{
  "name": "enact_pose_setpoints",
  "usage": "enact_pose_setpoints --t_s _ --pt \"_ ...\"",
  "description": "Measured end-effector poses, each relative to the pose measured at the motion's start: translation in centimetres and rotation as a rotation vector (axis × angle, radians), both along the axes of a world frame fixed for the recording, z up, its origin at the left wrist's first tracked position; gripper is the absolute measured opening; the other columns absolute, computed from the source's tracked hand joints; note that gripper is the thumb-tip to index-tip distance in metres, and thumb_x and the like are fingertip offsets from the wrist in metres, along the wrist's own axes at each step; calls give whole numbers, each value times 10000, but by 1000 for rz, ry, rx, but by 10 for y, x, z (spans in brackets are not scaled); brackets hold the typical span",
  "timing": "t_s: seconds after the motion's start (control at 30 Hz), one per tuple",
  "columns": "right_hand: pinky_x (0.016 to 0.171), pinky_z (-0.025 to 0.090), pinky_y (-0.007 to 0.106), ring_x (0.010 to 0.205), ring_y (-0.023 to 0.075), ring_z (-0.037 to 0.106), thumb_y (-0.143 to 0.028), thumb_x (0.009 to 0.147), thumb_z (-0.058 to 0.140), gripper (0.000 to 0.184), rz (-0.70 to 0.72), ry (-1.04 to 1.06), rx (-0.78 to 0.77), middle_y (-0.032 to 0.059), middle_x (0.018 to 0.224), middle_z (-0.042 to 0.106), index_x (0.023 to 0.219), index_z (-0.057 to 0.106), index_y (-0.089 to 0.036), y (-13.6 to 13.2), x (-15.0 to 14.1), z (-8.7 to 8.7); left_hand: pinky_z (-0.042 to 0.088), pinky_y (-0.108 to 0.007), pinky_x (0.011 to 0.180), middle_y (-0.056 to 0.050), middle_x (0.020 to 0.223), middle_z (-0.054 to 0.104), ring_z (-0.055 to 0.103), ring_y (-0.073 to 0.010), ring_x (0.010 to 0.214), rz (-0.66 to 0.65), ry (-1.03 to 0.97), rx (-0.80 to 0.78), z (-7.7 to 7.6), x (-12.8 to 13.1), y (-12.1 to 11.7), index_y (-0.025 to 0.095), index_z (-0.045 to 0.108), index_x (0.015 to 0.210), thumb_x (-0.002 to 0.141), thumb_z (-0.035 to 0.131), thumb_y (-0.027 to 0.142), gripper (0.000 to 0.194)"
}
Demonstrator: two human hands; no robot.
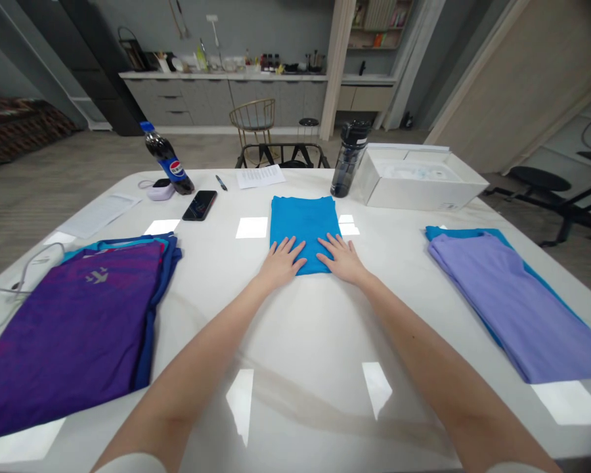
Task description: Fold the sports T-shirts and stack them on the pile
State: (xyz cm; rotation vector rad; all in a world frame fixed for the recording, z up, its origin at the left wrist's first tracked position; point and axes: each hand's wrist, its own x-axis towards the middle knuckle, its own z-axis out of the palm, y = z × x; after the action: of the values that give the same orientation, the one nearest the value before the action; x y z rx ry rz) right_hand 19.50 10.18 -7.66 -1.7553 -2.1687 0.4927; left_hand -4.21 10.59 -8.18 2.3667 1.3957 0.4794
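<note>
A folded blue garment [304, 220] lies flat as a neat rectangle on the white table [300, 355], straight in front of me. On its near left corner rests my left hand [280, 264], palm down with the fingers spread. My right hand [343, 258] lies the same way on the near right part of the cloth. Both hands press on top and grip nothing. To the left is a stack of garments with a purple shirt [79, 328] uppermost. Over on the right, a lilac garment [517, 302] lies on top of another blue one [505, 235].
Along the far side stand a cola bottle [170, 161], a dark water bottle [347, 161] and a white box [418, 180]. A phone [199, 205], a pen [221, 182], papers [261, 176] and a small lilac case [161, 190] lie there too. Cables [24, 282] run at the left edge.
</note>
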Motion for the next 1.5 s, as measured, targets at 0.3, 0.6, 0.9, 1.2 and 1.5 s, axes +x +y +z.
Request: enact_pose_setpoints --t_s 0.3,0.6,0.9,1.2,1.5 --pt "609 463 277 648 165 580 -671 859 594 510 -399 485 25 42 716 670 839 689 -170 -30 43 8 455 -426 1072 -129 1201 623 580 -283 1189 465 -379 -7 -5 -51 -27 161 656 1181 837 691 407 425" --pt "442 293 210 492 71 457 -584 737 814 569 -92 545 -621 -19 710 626 1120 665 -191 -42 68 44 447 -346 927 -31 929 722 617 -223 957 292 -348 -108 4 -62 -37 209 731 888 779 730 441 256" --pt "416 323 191 454 59 454 -584 748 822 479 -119 690 -744 -18 631 624 886 590 -188 -39 51 34 388 -280 686 36 646 562 510 -143 661 357 -329 -171 8 -54 -44 194 683 731 767 711 484 294" --pt "412 294 195 429 53 420 -549 810 784 455 -228 562 -714 9 587 630 706 541 -180 -39 53 39 378 -341 822 -7 701 648 590 -203 793 520 -161 -115 21 -45 -53 204 647 667 827 598 426 278" --pt "418 277 234 412 66 375 -466 946 605 435 -264 363 -597 18 574 622 627 548 -176 -41 48 44 344 -415 901 -87 840 732 634 -302 972 489 44 -109 20 -43 -57 219 694 741 922 476 592 469"
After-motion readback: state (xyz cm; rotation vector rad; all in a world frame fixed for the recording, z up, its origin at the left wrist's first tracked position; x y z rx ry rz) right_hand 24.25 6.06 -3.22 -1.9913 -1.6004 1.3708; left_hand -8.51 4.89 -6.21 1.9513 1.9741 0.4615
